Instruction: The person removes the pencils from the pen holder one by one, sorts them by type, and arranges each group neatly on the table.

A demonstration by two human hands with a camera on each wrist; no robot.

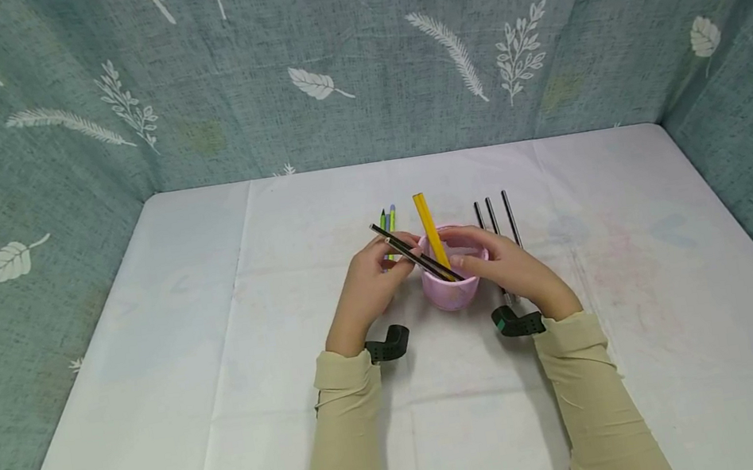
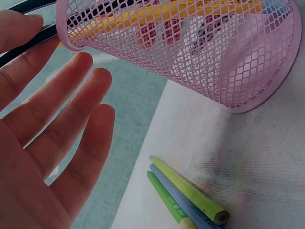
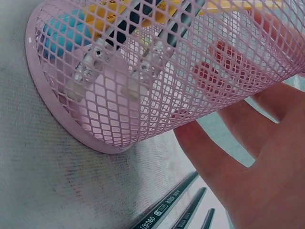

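Note:
A pink mesh pen cup [image 1: 452,294] stands upright between my hands. Two yellow pencils [image 1: 429,229] with blue ends lean in it. A pair of black pens [image 1: 413,252] slants from the cup toward the left, their clear ends inside the mesh. My left hand [image 1: 365,293] pinches the black pens by the rim with thumb and index finger, its other fingers [image 2: 93,102] spread loosely beside the cup. On the right side, my right hand [image 1: 518,265] holds the cup, thumb at the near rim and fingers curled around the far side; some fingers show through the mesh.
Several green and blue pencils [image 2: 183,198] lie on the white cloth left of the cup, partly behind my left hand. Three more black pens [image 1: 492,215] lie to the right, beyond my right hand. A patterned grey-green curtain [image 1: 351,54] borders the table's back and sides.

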